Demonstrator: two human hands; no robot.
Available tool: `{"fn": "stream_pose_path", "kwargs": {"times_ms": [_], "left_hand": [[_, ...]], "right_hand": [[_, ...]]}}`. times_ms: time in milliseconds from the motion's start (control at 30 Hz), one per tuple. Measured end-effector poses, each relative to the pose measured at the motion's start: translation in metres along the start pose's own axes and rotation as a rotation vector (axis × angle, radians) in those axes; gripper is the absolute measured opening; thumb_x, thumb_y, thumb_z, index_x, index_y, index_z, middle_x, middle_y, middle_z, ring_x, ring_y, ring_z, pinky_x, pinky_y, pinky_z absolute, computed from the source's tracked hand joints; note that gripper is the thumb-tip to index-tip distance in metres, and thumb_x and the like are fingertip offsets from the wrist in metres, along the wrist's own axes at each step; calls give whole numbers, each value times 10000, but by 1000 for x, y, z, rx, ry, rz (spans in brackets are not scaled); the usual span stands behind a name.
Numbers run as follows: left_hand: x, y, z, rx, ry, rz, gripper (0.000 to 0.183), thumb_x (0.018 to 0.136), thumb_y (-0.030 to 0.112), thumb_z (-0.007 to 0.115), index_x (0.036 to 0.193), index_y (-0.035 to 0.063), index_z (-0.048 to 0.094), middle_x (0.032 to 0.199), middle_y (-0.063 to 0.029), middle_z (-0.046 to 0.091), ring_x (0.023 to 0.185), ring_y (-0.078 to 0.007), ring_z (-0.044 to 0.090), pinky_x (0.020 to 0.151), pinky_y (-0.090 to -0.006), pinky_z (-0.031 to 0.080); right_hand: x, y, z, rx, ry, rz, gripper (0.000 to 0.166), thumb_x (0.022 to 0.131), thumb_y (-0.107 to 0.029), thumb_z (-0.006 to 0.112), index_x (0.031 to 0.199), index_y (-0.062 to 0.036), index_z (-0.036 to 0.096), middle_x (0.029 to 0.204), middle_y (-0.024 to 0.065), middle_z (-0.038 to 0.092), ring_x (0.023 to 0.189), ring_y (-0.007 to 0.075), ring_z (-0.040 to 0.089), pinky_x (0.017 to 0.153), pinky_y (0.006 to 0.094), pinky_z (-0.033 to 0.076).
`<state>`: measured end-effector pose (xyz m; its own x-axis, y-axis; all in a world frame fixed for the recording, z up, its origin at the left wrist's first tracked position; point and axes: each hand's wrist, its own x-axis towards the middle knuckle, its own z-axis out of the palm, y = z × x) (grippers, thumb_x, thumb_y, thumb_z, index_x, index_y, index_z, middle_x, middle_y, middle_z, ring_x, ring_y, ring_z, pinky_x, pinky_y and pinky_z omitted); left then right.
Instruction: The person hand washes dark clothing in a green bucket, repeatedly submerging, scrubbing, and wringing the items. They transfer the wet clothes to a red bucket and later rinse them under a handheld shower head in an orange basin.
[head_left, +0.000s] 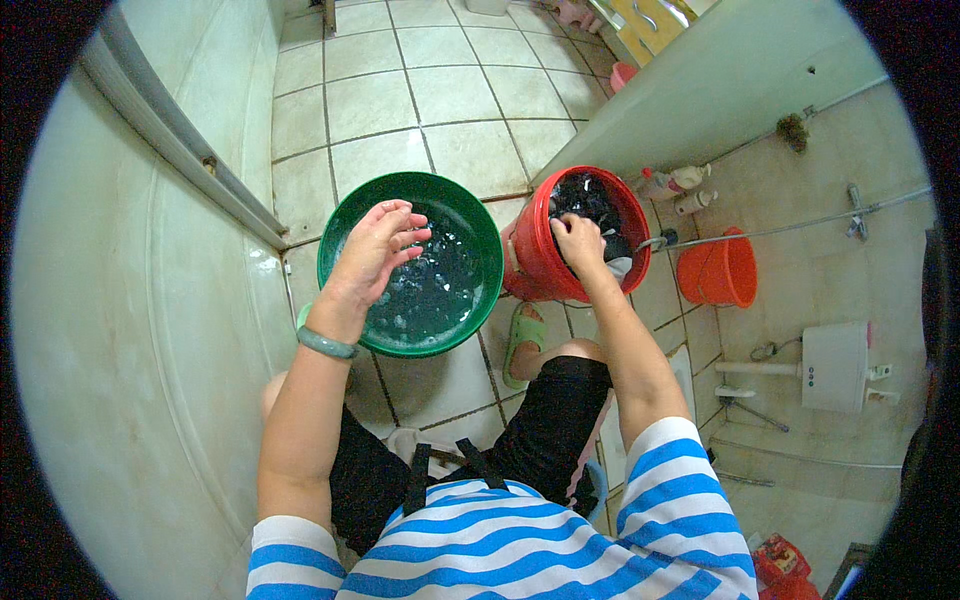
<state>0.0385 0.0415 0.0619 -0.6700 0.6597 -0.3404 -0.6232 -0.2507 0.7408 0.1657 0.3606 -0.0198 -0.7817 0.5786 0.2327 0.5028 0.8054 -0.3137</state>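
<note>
Above the green basin (410, 346) my left hand (384, 244) is held up with its fingers apart and nothing in it. Dark, sudsy water (435, 277) fills the basin beneath it. On the right, my right hand (579, 244) reaches into the red bucket (537, 251), its fingers curled down by dark wet fabric (583, 196). Its fingertips are hidden, so whether it grips the fabric cannot be told. A lighter grey piece of cloth (619, 266) shows below that hand, near the bucket's rim.
A smaller orange-red bucket (718, 268) stands at the right, near several bottles (675, 182). A shower hose (795, 216) runs across the right side. Close by on the left is a pale wall (150, 315). A partition (697, 97) rises behind the red bucket.
</note>
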Motion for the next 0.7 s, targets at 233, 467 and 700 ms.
{"fn": "stream_pose_path", "kwargs": {"times_ms": [233, 467, 700], "left_hand": [[7, 20, -31, -180, 61, 169, 179, 853, 198, 540, 977, 76, 497, 963, -97, 578, 885, -198, 570, 736, -319, 472], [-3, 38, -53, -298, 202, 209, 150, 843, 184, 547, 946, 81, 514, 946, -104, 583, 882, -213, 568, 752, -335, 474], [-36, 45, -47, -226, 260, 181, 175, 882, 172, 471, 1019, 65, 469, 960, -106, 560, 882, -203, 553, 766, -327, 448]], "right_hand": [[-1, -147, 15, 566, -358, -334, 272, 805, -224, 560, 1007, -42, 555, 951, 163, 573, 900, 306, 556, 791, 362, 441], [-12, -202, 135, -46, -663, -340, 470, 773, -385, 573, 1140, -98, 507, 1188, 180, 467, 1127, 327, 425, 915, 399, 382], [-13, -191, 246, -252, -1129, -209, 568, 762, -443, 549, 1198, -87, 473, 1217, 173, 464, 1109, 286, 464, 896, 410, 397]]}}
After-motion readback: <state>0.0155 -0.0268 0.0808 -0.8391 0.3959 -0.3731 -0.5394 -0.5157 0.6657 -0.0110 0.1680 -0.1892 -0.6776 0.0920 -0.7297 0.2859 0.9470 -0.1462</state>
